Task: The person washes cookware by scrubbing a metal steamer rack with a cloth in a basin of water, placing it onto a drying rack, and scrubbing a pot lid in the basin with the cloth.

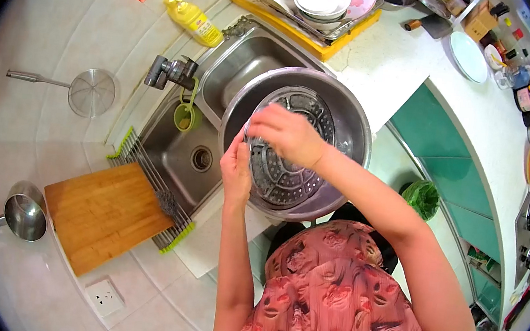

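Observation:
A round metal steamer rack (286,178) with many holes is tilted inside a large metal basin (361,137), which rests over the edge of the double sink. My left hand (236,167) grips the rack's left edge, its fingers wrapped round the rim. Bent over the upper left part of the rack is my right hand (285,134), with its fingers closed together. Whatever those fingers may hold is hidden and blurred. Behind the rack, the lower part of the basin is partly covered by the rack and my right forearm.
Left of the basin are a faucet (171,72), a green cup (187,117), a sink rack (169,203) and a wooden cutting board (105,216). A yellow bottle (194,21) and a dish rack (337,46) stand behind. A green-lined bin (421,200) is at right.

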### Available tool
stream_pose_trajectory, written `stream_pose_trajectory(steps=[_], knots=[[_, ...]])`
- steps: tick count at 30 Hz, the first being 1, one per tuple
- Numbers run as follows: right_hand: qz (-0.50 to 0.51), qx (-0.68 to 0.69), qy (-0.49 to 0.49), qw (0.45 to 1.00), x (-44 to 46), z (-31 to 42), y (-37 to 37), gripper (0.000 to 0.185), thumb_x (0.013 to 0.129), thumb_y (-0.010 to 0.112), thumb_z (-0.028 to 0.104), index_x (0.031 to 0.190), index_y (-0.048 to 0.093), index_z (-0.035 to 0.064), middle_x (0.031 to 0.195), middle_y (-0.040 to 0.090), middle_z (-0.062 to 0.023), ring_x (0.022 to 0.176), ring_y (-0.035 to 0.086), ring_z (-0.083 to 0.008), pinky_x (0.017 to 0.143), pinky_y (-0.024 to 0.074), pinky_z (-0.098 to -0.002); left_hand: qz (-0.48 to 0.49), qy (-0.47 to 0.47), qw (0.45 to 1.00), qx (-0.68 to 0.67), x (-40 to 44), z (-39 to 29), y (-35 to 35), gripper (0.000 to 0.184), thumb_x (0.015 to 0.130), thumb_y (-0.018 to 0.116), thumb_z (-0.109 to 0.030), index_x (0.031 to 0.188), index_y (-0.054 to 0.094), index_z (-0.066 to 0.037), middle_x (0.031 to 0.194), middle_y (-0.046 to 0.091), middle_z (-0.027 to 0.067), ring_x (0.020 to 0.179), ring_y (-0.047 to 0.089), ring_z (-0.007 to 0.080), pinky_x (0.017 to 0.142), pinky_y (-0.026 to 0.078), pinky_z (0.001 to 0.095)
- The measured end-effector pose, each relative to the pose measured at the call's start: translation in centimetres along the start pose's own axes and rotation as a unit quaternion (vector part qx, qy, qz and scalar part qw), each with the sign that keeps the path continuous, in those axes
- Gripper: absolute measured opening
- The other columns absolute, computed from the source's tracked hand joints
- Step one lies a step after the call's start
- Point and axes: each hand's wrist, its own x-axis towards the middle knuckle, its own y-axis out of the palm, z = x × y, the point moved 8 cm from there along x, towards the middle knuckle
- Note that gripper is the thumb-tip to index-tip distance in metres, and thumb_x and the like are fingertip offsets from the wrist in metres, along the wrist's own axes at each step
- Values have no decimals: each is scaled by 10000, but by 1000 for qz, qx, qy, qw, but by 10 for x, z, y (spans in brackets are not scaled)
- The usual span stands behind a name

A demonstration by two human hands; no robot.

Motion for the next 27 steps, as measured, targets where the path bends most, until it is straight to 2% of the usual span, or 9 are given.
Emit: stream_pose_trajectory(steps=[2, 6, 10, 14, 16, 18, 21, 25, 27], knots=[[-34, -33, 25, 999, 3, -28, -9, 282, 722, 639, -42, 975, 687, 74, 997, 650, -80, 921, 638, -289, 797, 549, -371, 7, -6, 1000, 10, -3, -2, -1, 473, 1033, 541, -295, 1395, 550, 9, 1100, 600, -26, 825, 449, 42, 757, 410, 217], [-70, -63, 96, 991, -1, -56, -22, 242, 739, 626, -60, 921, 701, 80, 978, 658, -79, 916, 645, -287, 794, 548, -369, 1, 16, 998, 56, -8, -10, -1, 465, 1002, 572, -215, 1406, 537, 14, 1198, 634, 13, 958, 556, 71, 863, 449, 232], [8, -43, -28, 999, 13, 8, -8, 237, 722, 660, 19, 951, 673, 77, 968, 653, -60, 929, 644, -270, 770, 564, -359, -10, 18, 1000, 3, -10, -3, -3, 503, 964, 631, -196, 1402, 532, 33, 1291, 636, 67, 1117, 593, 122, 985, 444, 265], [-46, -34, 66, 996, 6, -30, -22, 272, 711, 644, -61, 928, 696, 94, 979, 660, -71, 941, 651, -279, 791, 557, -370, -6, 45, 999, -1, -16, -12, -1, 565, 915, 708, -215, 1387, 542, 47, 1266, 648, 78, 1111, 599, 131, 999, 449, 284], [-84, -38, 158, 983, -6, -69, -37, 340, 695, 615, -133, 930, 714, 91, 945, 672, -92, 925, 668, -277, 815, 546, -369, -10, 46, 998, 34, -21, -14, -3, 589, 895, 736, -224, 1380, 548, 50, 1256, 654, 82, 1113, 601, 135, 1009, 445, 290], [-97, 21, 238, 966, -22, -106, -45, 288, 716, 636, -85, 927, 703, 98, 877, 664, -118, 917, 653, -327, 804, 528, -385, -14, 51, 999, 6, -25, -9, -4, 615, 878, 755, -240, 1373, 549, 61, 1250, 660, 87, 1126, 604, 145, 1019, 441, 297], [-10, 59, 335, 940, -33, -131, -42, 255, 742, 639, -65, 947, 677, 82, 849, 666, -128, 888, 650, -340, 793, 513, -397, -17, 60, 998, -4, -29, -8, -6, 631, 868, 760, -229, 1381, 538, 64, 1263, 654, 88, 1137, 605, 155, 1025, 438, 301], [46, -1, 202, 978, -6, -111, -36, 232, 758, 634, -43, 963, 605, 63, 888, 652, -152, 895, 630, -350, 791, 485, -428, -3, 61, 998, 7, -24, -21, -2, 667, 846, 780, -218, 1394, 523, 62, 1270, 647, 89, 1141, 604, 160, 1034, 434, 308], [53, 11, 204, 977, -1, -111, -35, 232, 759, 631, -43, 962, 608, 66, 897, 645, -154, 909, 626, -352, 801, 484, -430, 10, 26, 1000, -1, -17, -31, -1, 669, 817, 800, -139, 1395, 525, 55, 1260, 652, 83, 1118, 611, 151, 1019, 448, 305]])
